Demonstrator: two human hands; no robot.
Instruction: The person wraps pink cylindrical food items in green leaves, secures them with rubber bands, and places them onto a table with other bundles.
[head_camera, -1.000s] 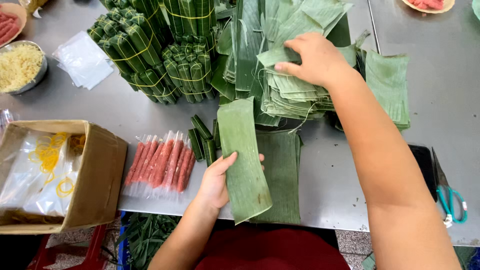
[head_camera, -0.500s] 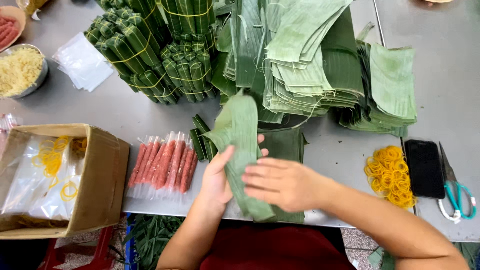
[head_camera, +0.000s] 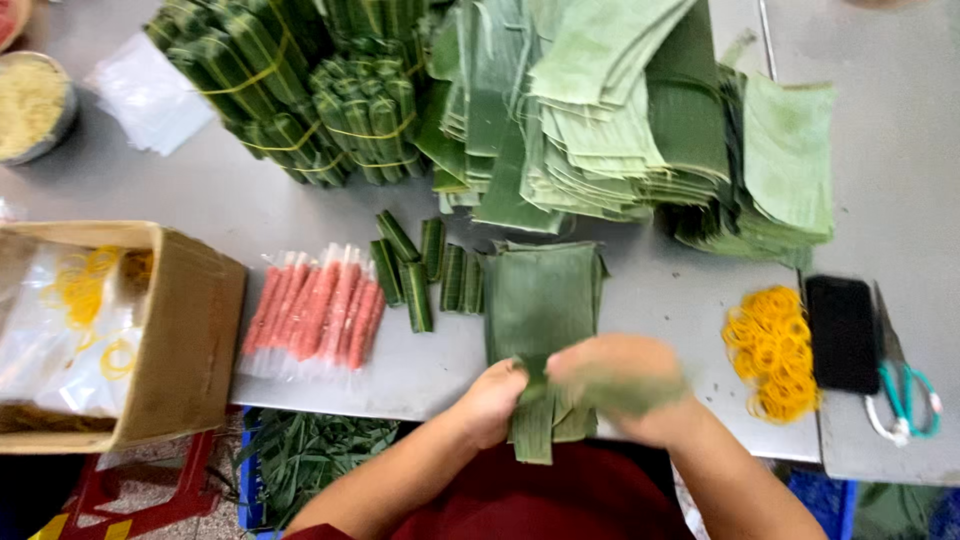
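Observation:
Both of my hands meet at the near edge of the grey table (head_camera: 300, 210). My left hand (head_camera: 490, 400) and my right hand (head_camera: 625, 385) grip a green banana leaf strip (head_camera: 535, 425), which is folded and hangs down over the edge. The right hand is blurred by motion. Just beyond the hands lies a flat stack of leaf pieces (head_camera: 540, 295). To its left are several small rolled leaf wraps (head_camera: 415, 270) and a row of pink sausages (head_camera: 320, 310) in clear plastic.
A big pile of cut leaves (head_camera: 620, 110) and tied bundles of wrapped rolls (head_camera: 290, 90) fill the far side. A cardboard box (head_camera: 190, 330) with yellow rubber bands stands left. Loose rubber bands (head_camera: 775, 350), a black phone (head_camera: 842, 335) and scissors (head_camera: 905, 395) lie right.
My right hand came back from the far leaf pile and joined the left. Together they pulled the leaf toward me and folded it at the table edge.

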